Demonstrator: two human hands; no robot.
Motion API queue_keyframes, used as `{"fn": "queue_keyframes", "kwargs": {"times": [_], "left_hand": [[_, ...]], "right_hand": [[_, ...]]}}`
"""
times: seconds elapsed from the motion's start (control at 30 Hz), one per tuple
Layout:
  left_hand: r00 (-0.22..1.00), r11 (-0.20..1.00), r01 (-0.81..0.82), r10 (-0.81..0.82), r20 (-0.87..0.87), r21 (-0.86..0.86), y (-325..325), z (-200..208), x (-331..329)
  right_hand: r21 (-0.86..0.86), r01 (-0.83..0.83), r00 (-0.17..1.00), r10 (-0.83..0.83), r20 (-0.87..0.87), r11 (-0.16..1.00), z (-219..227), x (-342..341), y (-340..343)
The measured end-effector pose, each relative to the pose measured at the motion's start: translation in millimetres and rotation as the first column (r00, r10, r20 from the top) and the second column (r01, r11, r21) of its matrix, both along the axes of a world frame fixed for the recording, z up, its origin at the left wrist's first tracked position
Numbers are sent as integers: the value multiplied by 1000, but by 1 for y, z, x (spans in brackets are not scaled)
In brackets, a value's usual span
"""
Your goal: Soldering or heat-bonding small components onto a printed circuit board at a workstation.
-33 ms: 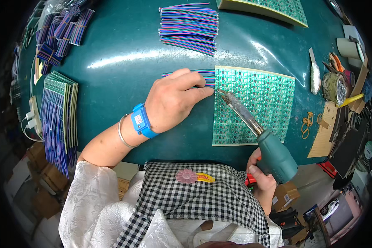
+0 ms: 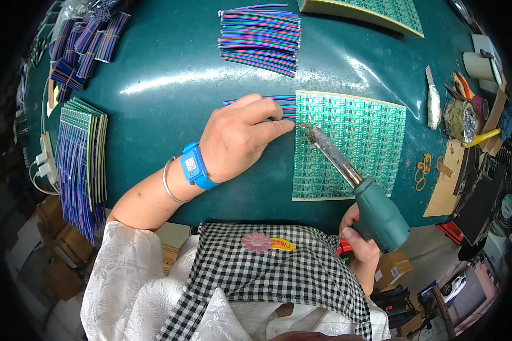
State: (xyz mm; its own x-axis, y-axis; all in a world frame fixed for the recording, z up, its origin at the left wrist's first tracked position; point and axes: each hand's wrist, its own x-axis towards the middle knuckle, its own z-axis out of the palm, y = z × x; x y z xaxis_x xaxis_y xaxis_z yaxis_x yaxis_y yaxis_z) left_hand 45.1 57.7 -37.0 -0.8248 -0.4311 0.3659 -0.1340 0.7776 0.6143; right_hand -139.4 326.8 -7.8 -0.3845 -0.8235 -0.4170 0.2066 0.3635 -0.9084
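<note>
A green circuit board panel (image 2: 358,150), covered in small repeating units, lies flat on the table in front of me. My left hand (image 2: 236,133), with a blue wrist strap, pinches a multicoloured wire (image 2: 289,117) against the panel's left edge. Other wires beside it run to that same edge, partly hidden under the hand. My right hand (image 2: 359,241) grips a green soldering gun (image 2: 381,219) from below. Its tip points up and left, at the panel's edge close to my left fingertips; whether it touches the joint is too small to tell.
Loose multicoloured wires (image 2: 259,40) lie beyond my hand, with stacked panels (image 2: 375,17) at the far right. Wired boards (image 2: 82,148) stand at the left, near bundled wires (image 2: 85,48). A foil-wrapped knife (image 2: 433,105), rubber bands (image 2: 422,170) and a solder spool (image 2: 461,122) sit right.
</note>
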Motion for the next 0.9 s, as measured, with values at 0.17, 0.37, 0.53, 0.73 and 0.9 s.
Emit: {"fn": "queue_keyframes", "kwargs": {"times": [0.17, 0.37, 0.53, 0.73, 0.9], "left_hand": [[1000, 1000, 6, -6, 5, -2, 0, 1, -1], [1000, 1000, 0, 0, 12, 5, -1, 0, 1], [1000, 999, -10, 9, -20, -36, -1, -4, -1], [1000, 998, -18, 17, -17, -57, 1, -4, 0], [1000, 998, -20, 19, -11, -67, 1, -4, 0]], "right_hand": [[33, -20, 996, 23, -84, 999, -3, 1, 2], [-45, -9, 1000, 8, -22, 999, -2, -1, -3], [-68, -14, 1000, 14, 4, 998, -1, 0, -3], [-12, 67, 993, -66, 95, 998, 3, 5, 2], [-33, 21, 994, -17, 109, 999, -1, 3, 6]]}}
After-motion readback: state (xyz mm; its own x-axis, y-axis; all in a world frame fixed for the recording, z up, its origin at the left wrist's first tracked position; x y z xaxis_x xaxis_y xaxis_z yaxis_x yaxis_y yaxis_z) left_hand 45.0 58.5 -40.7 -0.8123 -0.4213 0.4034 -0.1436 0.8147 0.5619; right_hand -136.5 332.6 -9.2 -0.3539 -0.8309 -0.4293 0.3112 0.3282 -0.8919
